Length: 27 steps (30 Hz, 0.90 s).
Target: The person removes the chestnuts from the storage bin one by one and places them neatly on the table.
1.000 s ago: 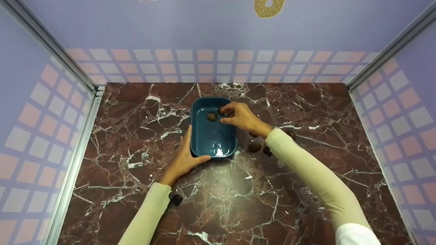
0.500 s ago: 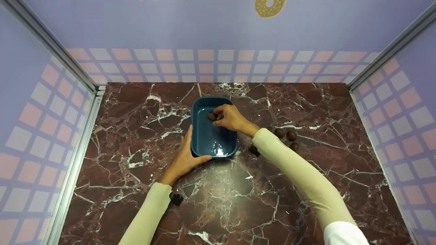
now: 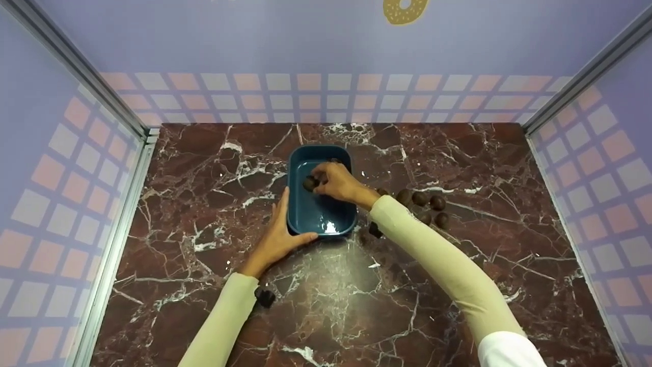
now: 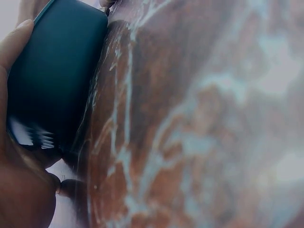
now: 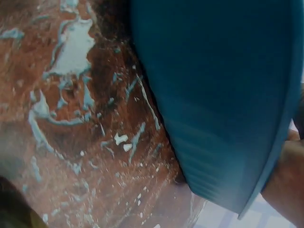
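A deep blue rectangular dish [image 3: 308,214] with rounded corners stands on the marble-patterned tabletop. My left hand [image 3: 275,240] rests against its near left corner, fingers straight along the left side and thumb along the front rim. Inside the dish, my right hand [image 3: 337,183] curls its fingers and thumb at a dark brown oval thing [image 3: 308,183], like a small fruit, and pinches it. Another brown oval thing [image 3: 335,160] shows behind the knuckles at the far right of the dish. In the right wrist view the dish's outer wall [image 5: 218,95] hides the fingers.
Several more brown oval things [image 3: 419,198] lie on the tabletop right of the dish, some partly under the right sleeve [image 3: 433,244]. A checked wall [image 3: 326,97] closes off the back, with side panels at left and right.
My right hand has moved left from the dish's far right part, leaving one brown oval thing there, and now pinches the other, shifted slightly toward the near left. The left hand stays put.
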Motion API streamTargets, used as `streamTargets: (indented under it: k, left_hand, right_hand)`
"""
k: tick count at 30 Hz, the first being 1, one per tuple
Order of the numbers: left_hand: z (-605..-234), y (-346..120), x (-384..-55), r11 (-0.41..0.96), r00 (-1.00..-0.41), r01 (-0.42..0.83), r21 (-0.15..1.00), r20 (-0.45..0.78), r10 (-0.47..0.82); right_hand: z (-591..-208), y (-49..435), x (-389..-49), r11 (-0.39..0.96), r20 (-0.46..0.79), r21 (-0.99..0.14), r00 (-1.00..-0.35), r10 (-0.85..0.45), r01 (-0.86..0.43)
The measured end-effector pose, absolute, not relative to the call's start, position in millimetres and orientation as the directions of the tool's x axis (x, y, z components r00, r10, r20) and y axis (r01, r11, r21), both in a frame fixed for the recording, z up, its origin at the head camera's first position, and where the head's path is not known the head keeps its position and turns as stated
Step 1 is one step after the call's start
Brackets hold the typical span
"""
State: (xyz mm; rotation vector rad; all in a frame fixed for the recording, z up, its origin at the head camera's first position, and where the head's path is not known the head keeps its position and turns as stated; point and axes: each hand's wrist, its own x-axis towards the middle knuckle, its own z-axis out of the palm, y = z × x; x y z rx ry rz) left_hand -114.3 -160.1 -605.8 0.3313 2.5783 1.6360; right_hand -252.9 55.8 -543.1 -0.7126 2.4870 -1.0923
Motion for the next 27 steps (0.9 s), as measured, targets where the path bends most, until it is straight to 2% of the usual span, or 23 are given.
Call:
streamTargets:
  k: [5,7,12,21,27]
  left_hand:
    - [-606,-159,-115,0.411,-0.973,0.152,0.899,0.063,0.221]
    - [-606,-159,-114,0.417,-0.974,0.147,0.897,0.058,0.219]
    - [-605,-159,-112,0.418,-0.976,0.122,0.9,0.031,0.217]
    - [-602,-160,-111,0.427,-0.98,0.078,0.901,-0.009,0.199]
    - [-602,-160,-110,0.43,-0.981,0.068,0.9,-0.019,0.195]
  right_hand:
    - [-552,51,-254,0.583,-0.07,-0.737,-0.819,-0.57,-0.343]
    - [-572,51,-263,0.568,-0.046,-0.736,-0.811,-0.583,-0.367]
    - [-594,49,-270,0.536,0.004,-0.734,-0.792,-0.61,-0.417]
    - [-568,40,-254,0.576,-0.036,-0.699,-0.784,-0.62,-0.423]
    - [-565,34,-247,0.627,-0.063,-0.643,-0.785,-0.616,-0.44]
